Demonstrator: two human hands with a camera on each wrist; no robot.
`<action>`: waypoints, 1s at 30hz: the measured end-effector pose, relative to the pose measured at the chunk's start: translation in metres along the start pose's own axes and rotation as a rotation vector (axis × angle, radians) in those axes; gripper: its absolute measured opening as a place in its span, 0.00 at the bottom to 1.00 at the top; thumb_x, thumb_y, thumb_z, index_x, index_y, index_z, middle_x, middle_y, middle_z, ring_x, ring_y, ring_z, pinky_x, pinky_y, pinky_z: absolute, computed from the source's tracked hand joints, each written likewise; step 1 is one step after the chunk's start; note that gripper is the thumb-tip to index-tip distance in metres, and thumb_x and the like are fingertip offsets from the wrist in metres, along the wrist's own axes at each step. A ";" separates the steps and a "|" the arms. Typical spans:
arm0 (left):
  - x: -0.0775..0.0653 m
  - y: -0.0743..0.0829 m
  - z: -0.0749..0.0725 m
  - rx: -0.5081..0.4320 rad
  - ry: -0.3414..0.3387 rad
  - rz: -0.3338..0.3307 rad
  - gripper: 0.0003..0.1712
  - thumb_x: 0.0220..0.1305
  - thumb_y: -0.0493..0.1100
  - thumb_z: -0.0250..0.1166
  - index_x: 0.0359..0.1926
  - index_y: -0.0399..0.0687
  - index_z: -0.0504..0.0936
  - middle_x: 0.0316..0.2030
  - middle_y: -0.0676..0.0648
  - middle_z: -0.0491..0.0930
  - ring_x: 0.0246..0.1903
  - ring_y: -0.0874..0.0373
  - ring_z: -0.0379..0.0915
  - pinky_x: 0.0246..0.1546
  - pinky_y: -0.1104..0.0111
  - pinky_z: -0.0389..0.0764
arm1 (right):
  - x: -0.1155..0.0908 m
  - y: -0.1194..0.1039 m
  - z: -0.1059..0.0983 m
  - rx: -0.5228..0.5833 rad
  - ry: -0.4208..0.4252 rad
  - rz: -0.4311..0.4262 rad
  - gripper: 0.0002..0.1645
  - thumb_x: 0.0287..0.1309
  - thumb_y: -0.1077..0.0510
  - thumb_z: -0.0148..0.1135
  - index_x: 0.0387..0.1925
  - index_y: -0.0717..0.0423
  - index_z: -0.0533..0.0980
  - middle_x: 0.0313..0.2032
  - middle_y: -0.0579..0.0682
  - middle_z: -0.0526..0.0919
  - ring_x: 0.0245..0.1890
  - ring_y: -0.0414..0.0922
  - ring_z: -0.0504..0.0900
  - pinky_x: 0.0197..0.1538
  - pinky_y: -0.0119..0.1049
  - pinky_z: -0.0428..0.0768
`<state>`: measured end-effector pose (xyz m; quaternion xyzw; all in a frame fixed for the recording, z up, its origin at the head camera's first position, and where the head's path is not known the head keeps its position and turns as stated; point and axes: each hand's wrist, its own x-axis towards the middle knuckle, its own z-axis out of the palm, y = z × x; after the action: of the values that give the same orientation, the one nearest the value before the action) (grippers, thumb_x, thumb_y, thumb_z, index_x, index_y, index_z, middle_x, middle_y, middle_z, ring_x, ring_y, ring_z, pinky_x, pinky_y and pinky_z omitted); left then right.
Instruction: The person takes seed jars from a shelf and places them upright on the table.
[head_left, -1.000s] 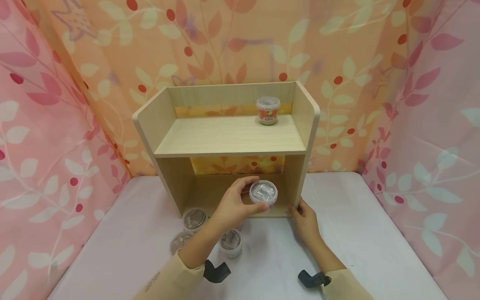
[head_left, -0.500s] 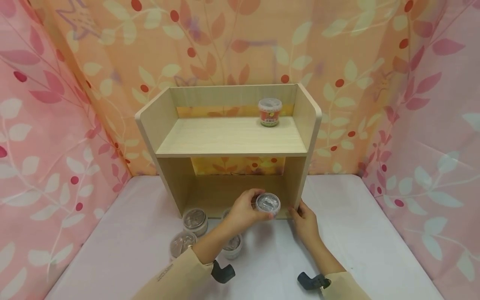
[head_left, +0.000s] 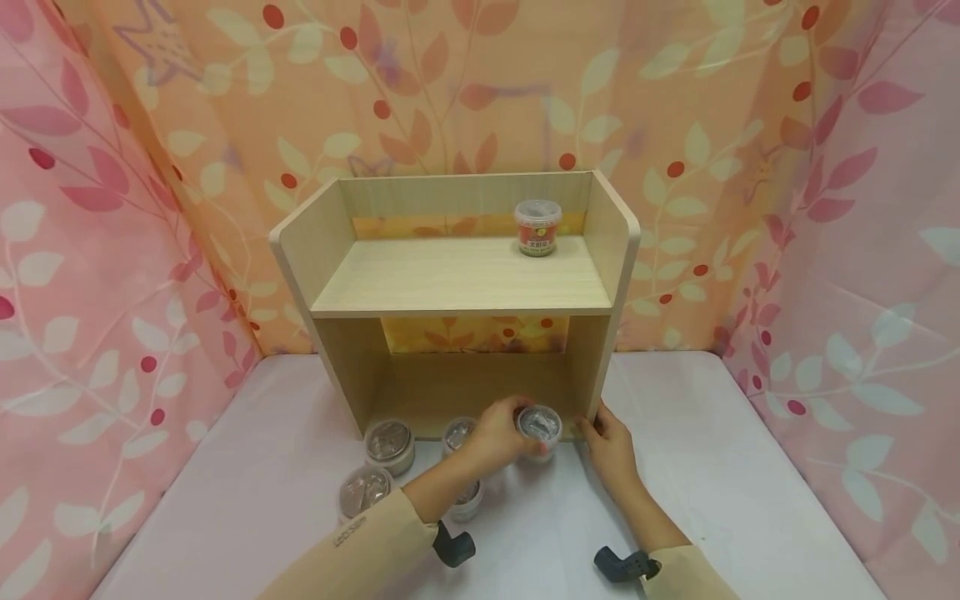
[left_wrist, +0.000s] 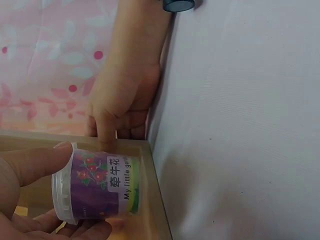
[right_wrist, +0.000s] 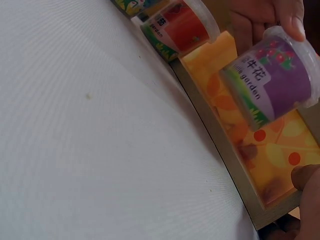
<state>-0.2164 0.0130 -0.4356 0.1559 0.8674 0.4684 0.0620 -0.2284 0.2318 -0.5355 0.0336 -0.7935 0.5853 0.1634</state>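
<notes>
My left hand (head_left: 497, 437) pinches a small clear plastic tub (head_left: 540, 423) near its rim, thumb on one side and fingers on the other. The tub's purple label (left_wrist: 95, 182) reads "My little garden" and shows red berries. In the head view it is in front of the lower compartment of a pale wooden shelf unit (head_left: 457, 275), at the right. My right hand (head_left: 611, 450) grips the unit's right side panel low down, its thumb (right_wrist: 302, 175) on the inner side and its fingers outside.
Several more foil-topped tubs (head_left: 388, 443) stand on the white tabletop (head_left: 720, 467) left of the held one, partly behind the left arm. One with a red label (right_wrist: 187, 30) shows in the right wrist view. Another red-labelled tub (head_left: 537, 229) is on the upper shelf. Patterned curtains surround the table.
My left hand has brought the tub down and slightly to the right, toward the shelf unit's lower front edge. My right hand stays on the side panel.
</notes>
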 end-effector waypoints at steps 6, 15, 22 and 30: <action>0.003 -0.004 0.005 0.027 -0.008 -0.005 0.41 0.42 0.37 0.84 0.60 0.38 0.79 0.53 0.43 0.83 0.55 0.48 0.79 0.59 0.52 0.78 | 0.000 0.000 0.000 0.020 0.002 0.003 0.30 0.71 0.62 0.62 0.71 0.59 0.70 0.61 0.65 0.80 0.63 0.58 0.78 0.53 0.17 0.76; 0.006 -0.014 0.011 0.072 -0.029 -0.015 0.44 0.42 0.36 0.84 0.64 0.36 0.77 0.55 0.42 0.83 0.58 0.46 0.78 0.62 0.52 0.77 | 0.000 -0.002 0.001 0.000 0.005 0.011 0.30 0.71 0.61 0.62 0.71 0.58 0.71 0.62 0.63 0.80 0.63 0.57 0.79 0.54 0.19 0.76; 0.005 -0.016 0.013 0.080 -0.035 -0.040 0.47 0.40 0.36 0.85 0.64 0.34 0.76 0.55 0.41 0.83 0.58 0.45 0.77 0.63 0.52 0.76 | -0.001 -0.003 0.001 -0.013 -0.010 0.034 0.30 0.72 0.59 0.62 0.72 0.58 0.70 0.63 0.63 0.79 0.63 0.56 0.79 0.58 0.26 0.78; 0.004 -0.014 0.014 0.119 -0.054 -0.041 0.46 0.41 0.36 0.84 0.64 0.33 0.75 0.55 0.40 0.81 0.58 0.44 0.77 0.63 0.52 0.76 | -0.001 -0.002 0.001 0.017 -0.006 0.023 0.31 0.71 0.60 0.62 0.72 0.59 0.69 0.62 0.64 0.79 0.63 0.56 0.78 0.54 0.16 0.75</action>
<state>-0.2200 0.0185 -0.4552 0.1540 0.8947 0.4104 0.0855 -0.2275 0.2307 -0.5342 0.0273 -0.7892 0.5939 0.1540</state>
